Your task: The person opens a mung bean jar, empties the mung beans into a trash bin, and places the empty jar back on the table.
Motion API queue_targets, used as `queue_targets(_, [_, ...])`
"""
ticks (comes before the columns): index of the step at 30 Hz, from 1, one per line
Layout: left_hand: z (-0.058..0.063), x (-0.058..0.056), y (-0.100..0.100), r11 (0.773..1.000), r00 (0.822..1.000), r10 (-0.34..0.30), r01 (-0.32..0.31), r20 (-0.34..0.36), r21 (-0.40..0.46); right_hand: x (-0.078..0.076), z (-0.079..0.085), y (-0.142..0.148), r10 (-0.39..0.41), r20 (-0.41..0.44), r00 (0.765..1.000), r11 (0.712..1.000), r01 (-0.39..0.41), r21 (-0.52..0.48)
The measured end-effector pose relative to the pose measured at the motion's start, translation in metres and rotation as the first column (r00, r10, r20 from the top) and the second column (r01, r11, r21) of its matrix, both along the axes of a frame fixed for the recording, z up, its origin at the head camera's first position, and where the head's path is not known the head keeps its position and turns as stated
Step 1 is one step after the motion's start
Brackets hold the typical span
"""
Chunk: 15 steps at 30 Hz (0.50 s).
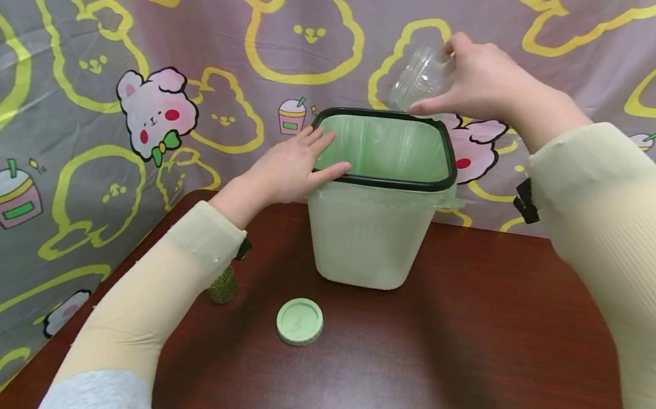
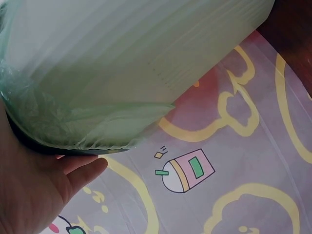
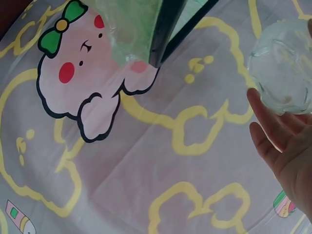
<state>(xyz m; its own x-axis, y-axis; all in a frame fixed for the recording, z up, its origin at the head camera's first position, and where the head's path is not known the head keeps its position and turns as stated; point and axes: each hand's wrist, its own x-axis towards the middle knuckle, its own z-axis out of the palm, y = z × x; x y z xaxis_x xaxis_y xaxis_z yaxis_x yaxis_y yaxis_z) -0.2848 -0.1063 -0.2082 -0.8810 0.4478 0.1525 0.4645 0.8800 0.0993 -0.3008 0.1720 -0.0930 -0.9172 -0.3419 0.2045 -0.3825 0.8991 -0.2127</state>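
Note:
A pale trash can (image 1: 368,237) with a black rim and a green bag liner (image 1: 398,146) stands at the back of the table. Above its right side my right hand (image 1: 486,80) grips a clear jar (image 1: 420,78), tilted with its mouth toward the lower left. In the right wrist view the jar (image 3: 282,68) shows its rounded base beside my fingers. My left hand (image 1: 294,164) rests on the can's left rim, fingers extended. The left wrist view shows that hand (image 2: 39,190) against the black rim.
A light green round lid (image 1: 299,322) lies on the dark wooden table (image 1: 379,384). Partly behind my left forearm stands a small container of green grains (image 1: 224,286). A patterned curtain (image 1: 307,29) hangs close behind the can and along the left.

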Motion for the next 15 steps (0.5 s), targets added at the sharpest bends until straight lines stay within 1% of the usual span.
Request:
queue_targets(3, [0.0, 0.0, -0.001, 1.0, 1.0, -0.004, 0.004, -0.006, 0.002, 0.001, -0.002, 0.004, -0.018, -0.009, 1.0, 0.999, 0.018, -0.036])
queue_targets(7, [-0.001, 0.0, -0.001, 1.0, 1.0, -0.009, 0.009, -0.008, 0.005, 0.002, -0.004, 0.01, -0.043, -0.004, 0.999, 0.992, 0.043, -0.115])
queue_targets(11, [-0.001, -0.001, -0.001, 1.0, 1.0, -0.008, 0.008, -0.007, 0.003, 0.002, -0.005, 0.016, -0.068, 0.003, 0.998, 0.974, 0.067, -0.214])
queue_targets(15, [-0.001, -0.001, -0.001, 1.0, 1.0, -0.005, 0.005, -0.006, 0.003, 0.003, -0.008, 0.021, -0.095, 0.015, 0.995, 0.952, 0.095, -0.292])
